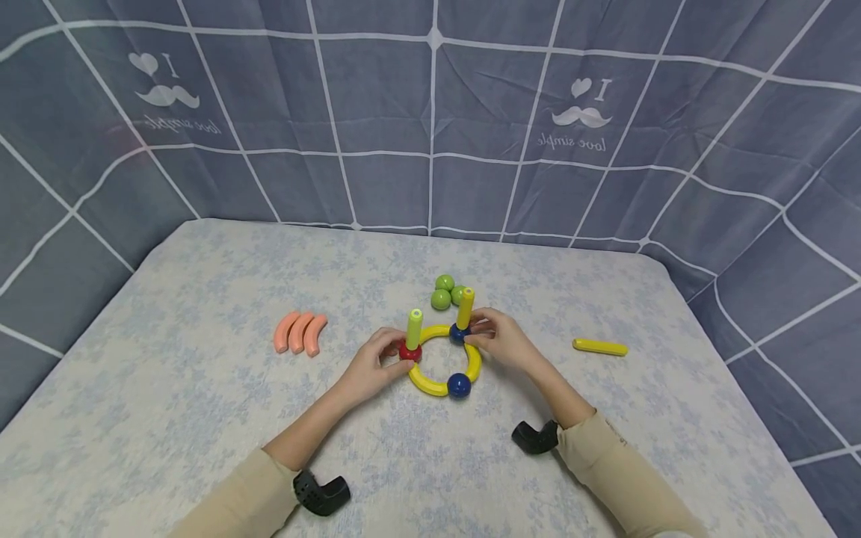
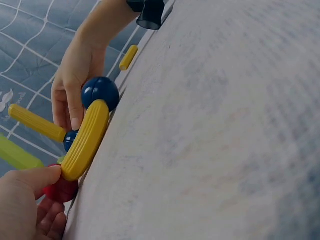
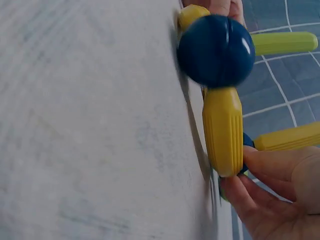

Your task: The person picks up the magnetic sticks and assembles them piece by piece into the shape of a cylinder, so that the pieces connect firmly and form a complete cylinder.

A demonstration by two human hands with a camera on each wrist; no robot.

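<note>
A ring of curved yellow sticks (image 1: 427, 384) joined by balls lies on the table in the head view. My left hand (image 1: 368, 368) holds the red ball (image 1: 411, 353) on the ring's left side, from which a light green stick (image 1: 414, 327) stands up. On the far right, the fingers of my right hand (image 1: 506, 342) grip a blue ball (image 1: 460, 335) that carries an upright yellow stick (image 1: 466, 308). Nearest the front is a second blue ball (image 1: 460, 385), untouched; the left wrist view shows this blue ball (image 2: 100, 93) at the end of a curved stick (image 2: 86, 142).
Several green balls (image 1: 441, 300) sit just behind the ring. Three curved pink-orange sticks (image 1: 297, 333) lie to the left, and a straight yellow stick (image 1: 600, 347) to the right. A grey-blue checked curtain (image 1: 377, 187) hangs behind the cloth-covered table (image 1: 222, 403).
</note>
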